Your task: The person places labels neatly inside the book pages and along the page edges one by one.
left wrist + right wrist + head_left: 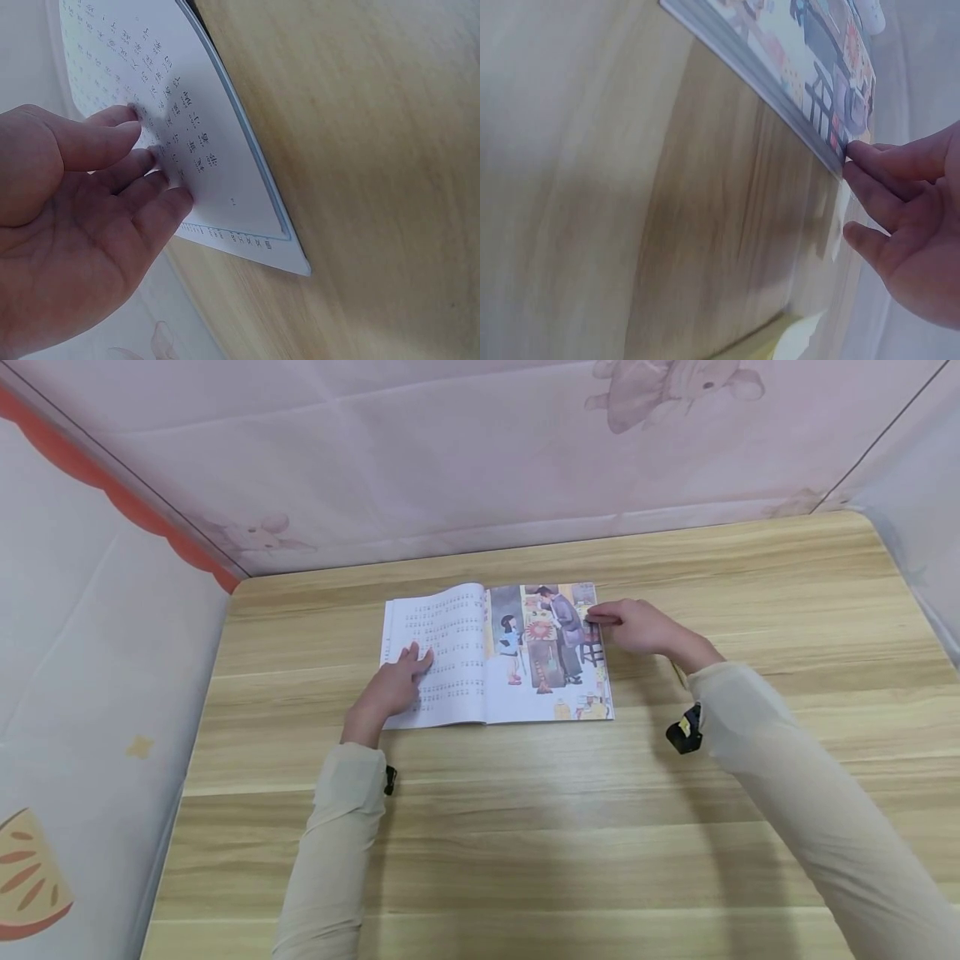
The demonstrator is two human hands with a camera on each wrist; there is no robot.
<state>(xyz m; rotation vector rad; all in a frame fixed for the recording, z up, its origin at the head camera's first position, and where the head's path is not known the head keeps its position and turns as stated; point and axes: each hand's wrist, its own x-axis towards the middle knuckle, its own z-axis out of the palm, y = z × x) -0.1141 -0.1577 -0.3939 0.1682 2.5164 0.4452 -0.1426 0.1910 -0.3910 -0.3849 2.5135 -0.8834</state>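
So from where I'm standing there's a picture book [513, 708] lying open on a wood-grain table [480, 843], up toward the far edge and between the person's two hands; the left page [450, 639] is rows of printed text and bulges a bit by the spine, while the right page [542, 647] has a big illustration of a kid and a grown-up at a counter. Left hand [395, 687] is on the text page, fingers loosely spread and slightly bent, tips touching paper, not gripping anything; right hand [639, 625] is at the outer edge of the picture page, fingers pretty much straight, tips touching it; beige sleeves [337, 827] on both arms, pale pink backdrop [450, 460] behind the table.
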